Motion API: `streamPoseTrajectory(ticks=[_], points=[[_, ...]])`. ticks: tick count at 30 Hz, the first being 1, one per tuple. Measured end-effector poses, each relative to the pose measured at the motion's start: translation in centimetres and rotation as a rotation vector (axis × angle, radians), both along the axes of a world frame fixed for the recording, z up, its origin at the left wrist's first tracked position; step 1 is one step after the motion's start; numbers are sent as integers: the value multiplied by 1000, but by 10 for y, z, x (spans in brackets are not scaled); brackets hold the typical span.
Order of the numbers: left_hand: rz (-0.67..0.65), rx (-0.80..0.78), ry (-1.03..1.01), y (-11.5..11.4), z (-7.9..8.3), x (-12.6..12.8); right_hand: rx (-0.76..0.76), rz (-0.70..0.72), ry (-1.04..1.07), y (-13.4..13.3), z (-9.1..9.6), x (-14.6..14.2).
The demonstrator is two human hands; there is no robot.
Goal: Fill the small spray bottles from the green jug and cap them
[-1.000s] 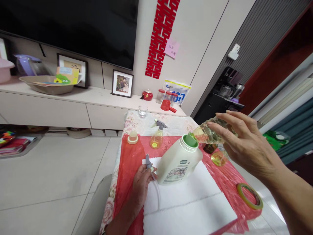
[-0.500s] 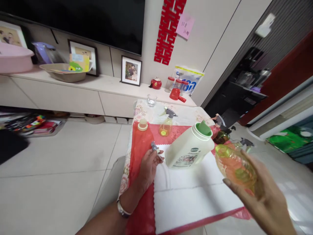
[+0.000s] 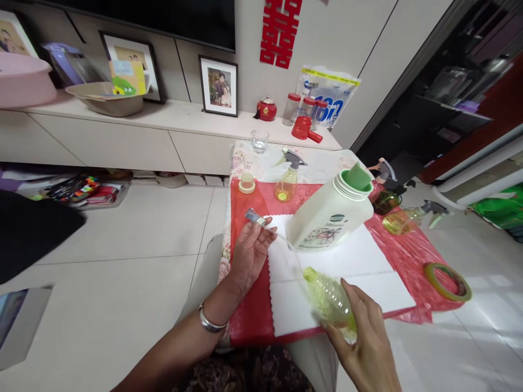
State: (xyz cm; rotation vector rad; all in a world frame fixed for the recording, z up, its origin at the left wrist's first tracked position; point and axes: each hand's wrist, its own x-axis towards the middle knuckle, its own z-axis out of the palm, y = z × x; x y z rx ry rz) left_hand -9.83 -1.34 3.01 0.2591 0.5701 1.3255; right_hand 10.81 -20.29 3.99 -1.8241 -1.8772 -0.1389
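Observation:
My left hand pinches a grey spray pump head over the left side of the table. From it a thin clear dip tube curves down to the right, its end near the bottle's mouth. My right hand grips a clear yellow-green ribbed bottle without a top, tilted with its neck toward the left. Beyond both hands stands a large cream jug with a green insert in its open mouth. A pale cap sits on the red covering.
A spray bottle stands behind the jug, and another spray bottle lies at the right. A tape roll rests near the right edge. White sheet and red plastic cover the table. A glass cup stands at the back.
My right hand has brought the bottle left and down, closer to my left hand, and turned its mouth toward the dip tube. My left hand still holds the pump head. The camera view has shifted.

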Motion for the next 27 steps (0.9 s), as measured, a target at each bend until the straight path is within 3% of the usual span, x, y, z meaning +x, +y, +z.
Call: streamPoseTrajectory(ticks=[11,18,27], points=[[40,63,36,-10,11,-1,21,-1,72,7,4,-22],[-111,161,93,-34,11,8,51,-3,136,12,7,-35],[-236,148,29,-57,2,22,94,25,147,19,10,-42]])
